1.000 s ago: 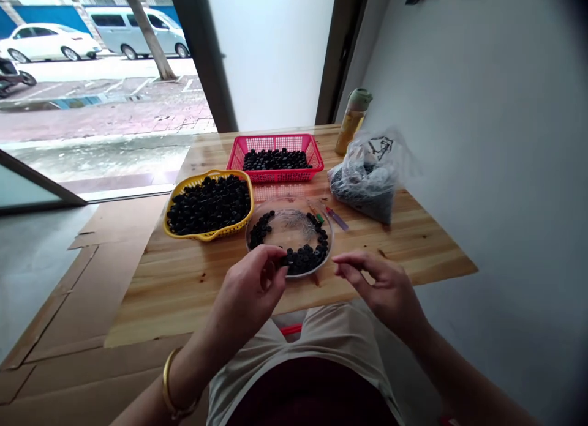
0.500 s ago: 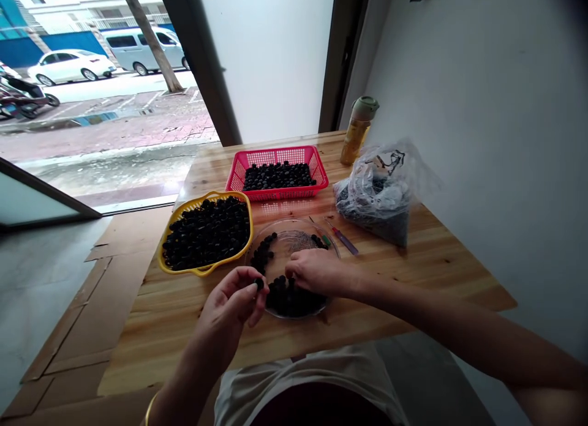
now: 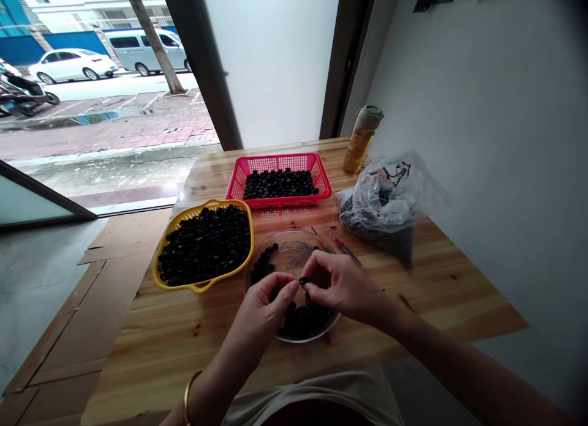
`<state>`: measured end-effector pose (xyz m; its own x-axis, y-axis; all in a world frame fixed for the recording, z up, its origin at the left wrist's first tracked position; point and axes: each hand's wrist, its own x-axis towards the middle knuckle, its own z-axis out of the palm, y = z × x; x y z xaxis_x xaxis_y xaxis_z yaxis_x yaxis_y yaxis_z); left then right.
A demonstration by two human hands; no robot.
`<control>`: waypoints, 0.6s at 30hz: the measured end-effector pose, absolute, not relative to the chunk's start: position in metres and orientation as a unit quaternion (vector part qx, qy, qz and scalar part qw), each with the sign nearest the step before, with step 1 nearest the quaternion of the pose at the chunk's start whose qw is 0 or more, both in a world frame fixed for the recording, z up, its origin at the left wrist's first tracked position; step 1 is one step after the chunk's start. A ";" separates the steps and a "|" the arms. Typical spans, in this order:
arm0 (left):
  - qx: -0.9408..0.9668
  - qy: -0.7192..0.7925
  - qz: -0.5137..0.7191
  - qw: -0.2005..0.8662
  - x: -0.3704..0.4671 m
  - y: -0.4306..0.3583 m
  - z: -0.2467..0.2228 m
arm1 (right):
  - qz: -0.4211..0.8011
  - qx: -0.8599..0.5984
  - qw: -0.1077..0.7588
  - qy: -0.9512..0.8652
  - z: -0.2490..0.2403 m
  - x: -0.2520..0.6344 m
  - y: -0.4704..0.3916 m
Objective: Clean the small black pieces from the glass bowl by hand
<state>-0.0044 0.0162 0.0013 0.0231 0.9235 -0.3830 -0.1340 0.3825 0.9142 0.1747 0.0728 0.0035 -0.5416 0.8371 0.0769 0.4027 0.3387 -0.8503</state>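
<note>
A small black piece (image 3: 303, 280) sat between the thumb and finger of the right hand (image 3: 340, 286), over a clear round dish (image 3: 301, 340). The left hand (image 3: 266, 306) had its thumb and finger pinched together right beside it; whether they gripped anything was too small to tell. More black pieces (image 3: 261, 270) lay in the dish. Just beyond its far right edge lay a tool with a red and purple handle (image 3: 347, 251). To the left stood a yellow basket (image 3: 202, 287), and farther back a red basket (image 3: 281, 202), both holding black pieces. A plastic bag (image 3: 383, 209) and a bottle (image 3: 359, 145) stood on the right of the wooden table (image 3: 179, 334).
</note>
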 end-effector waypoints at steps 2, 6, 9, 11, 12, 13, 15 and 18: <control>0.367 0.558 0.414 0.619 -0.001 0.018 0.001 | 0.399 -0.407 0.297 -0.766 0.002 0.175 0.065; 0.388 0.562 0.384 0.622 -0.002 0.027 0.010 | 0.426 -0.356 0.316 -0.769 0.003 0.183 0.070; 0.434 0.554 0.347 0.620 -0.004 0.040 0.026 | 0.522 -0.290 0.305 -0.742 0.009 0.193 0.088; 0.475 0.544 0.331 0.608 -0.005 0.051 0.035 | 0.548 -0.263 0.312 -0.730 0.014 0.199 0.101; 0.498 0.537 0.326 0.598 -0.005 0.056 0.037 | 0.545 -0.257 0.320 -0.731 0.016 0.202 0.107; 0.535 0.534 0.315 0.574 -0.005 0.061 0.038 | 0.535 -0.257 0.333 -0.733 0.017 0.204 0.111; 0.630 0.543 0.279 0.481 -0.006 0.070 0.034 | 0.523 -0.277 0.367 -0.718 0.019 0.210 0.116; 0.739 0.564 0.206 0.307 -0.010 0.078 0.016 | 0.543 -0.322 0.420 -0.652 0.015 0.219 0.115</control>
